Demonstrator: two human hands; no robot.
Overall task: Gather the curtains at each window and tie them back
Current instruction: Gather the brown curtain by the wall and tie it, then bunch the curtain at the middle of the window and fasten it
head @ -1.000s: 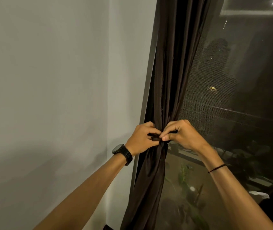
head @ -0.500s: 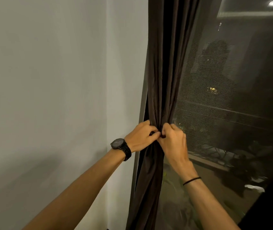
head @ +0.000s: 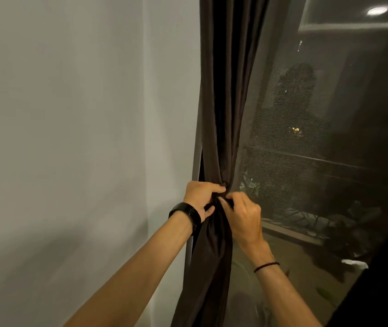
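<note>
Curtain (head: 226,95) cropped top and bottom — left hand (head: 200,195), right hand (head: 243,217) hide its waist.

Bare forearms; black watch (head: 186,214) on left wrist, thin black band (head: 266,266) on right.

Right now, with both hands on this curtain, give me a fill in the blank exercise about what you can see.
1. The black watch is worn on the ____ wrist.
2. The thin black band circles the ____ wrist.
3. Counting the left hand and the right hand, the dark curtain is gripped by ____ hands.
4. In the camera's view, the pale wall lies to the curtain's ____.

Missing words: left; right; two; left.
</note>
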